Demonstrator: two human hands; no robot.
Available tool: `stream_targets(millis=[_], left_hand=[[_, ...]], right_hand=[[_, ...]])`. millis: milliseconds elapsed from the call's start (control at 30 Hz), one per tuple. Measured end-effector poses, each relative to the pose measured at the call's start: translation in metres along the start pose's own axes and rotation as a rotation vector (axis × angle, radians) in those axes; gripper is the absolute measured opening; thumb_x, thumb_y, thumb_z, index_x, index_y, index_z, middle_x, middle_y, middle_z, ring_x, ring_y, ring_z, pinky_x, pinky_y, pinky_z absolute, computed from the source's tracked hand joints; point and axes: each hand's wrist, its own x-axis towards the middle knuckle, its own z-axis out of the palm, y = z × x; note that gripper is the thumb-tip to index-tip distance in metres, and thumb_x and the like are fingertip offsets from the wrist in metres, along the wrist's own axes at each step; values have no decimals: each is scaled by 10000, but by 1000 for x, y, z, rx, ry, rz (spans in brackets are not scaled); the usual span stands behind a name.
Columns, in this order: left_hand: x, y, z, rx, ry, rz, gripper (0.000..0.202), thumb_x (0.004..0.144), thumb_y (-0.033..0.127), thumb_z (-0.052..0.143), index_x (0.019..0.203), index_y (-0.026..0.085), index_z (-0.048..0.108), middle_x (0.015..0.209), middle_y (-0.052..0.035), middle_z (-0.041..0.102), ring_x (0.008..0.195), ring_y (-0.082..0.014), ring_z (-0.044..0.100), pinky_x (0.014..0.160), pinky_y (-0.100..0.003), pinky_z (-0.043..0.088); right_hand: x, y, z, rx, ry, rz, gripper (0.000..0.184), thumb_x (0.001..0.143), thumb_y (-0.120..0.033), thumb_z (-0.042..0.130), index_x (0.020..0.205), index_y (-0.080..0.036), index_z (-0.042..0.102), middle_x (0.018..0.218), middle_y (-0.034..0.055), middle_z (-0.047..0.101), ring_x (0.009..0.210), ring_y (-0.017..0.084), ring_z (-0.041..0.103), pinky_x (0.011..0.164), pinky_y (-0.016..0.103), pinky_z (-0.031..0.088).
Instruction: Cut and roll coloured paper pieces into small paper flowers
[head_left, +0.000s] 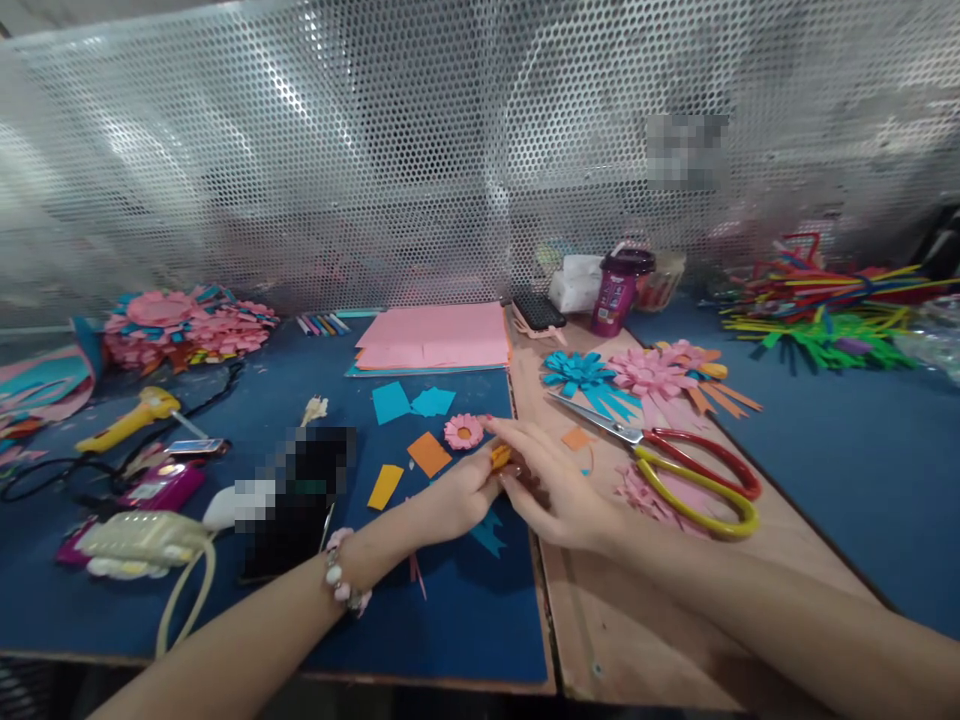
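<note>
At the middle of the table my left hand [469,492] is closed on a small yellow-orange paper piece [500,457], which looks rolled or folded. My right hand [559,485] meets it there, its fingers bent around the same piece and its thumb near it. Just beyond the fingertips lies a small pink paper flower [464,432]. An orange paper square [429,455] and a yellow paper strip [385,487] lie left of my hands, with blue paper pieces [391,402] behind them. Part of a blue fringed strip [489,532] shows beneath my hands.
Scissors [660,450] with red and yellow handles lie at right beside fringed paper flowers [581,372]. A yellow glue gun [135,418], a dark phone [292,520] and cables are at left. Pink sheets [435,337] and a purple cup [616,290] stand before the perforated metal screen [420,150].
</note>
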Motion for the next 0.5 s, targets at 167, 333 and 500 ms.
stream_targets(millis=[167,333,500], left_hand=[[1,6,0,-43,-24,-9,171,841,158,452,916,192,601,926,-58,613,872,-208,535,862,-327,413],[-1,0,-2,12,-7,-63,88,831,200,496,836,187,583,868,-53,597,846,-210,530,858,-342,408],[1,-2,-3,58,-45,-60,131,882,245,426,888,170,534,889,-56,568,867,-200,524,861,-357,416]], right_hand=[[1,1,0,-17,15,-40,520,830,-78,423,1327,-225,379,1325,83,448,1239,164,420,1034,352,415],[0,2,1,-12,14,-46,519,825,-61,421,1321,-211,382,1306,89,451,1231,157,421,1034,337,410],[0,5,2,34,47,7,401,835,-69,429,1215,-191,466,1207,89,499,1145,145,475,980,319,442]])
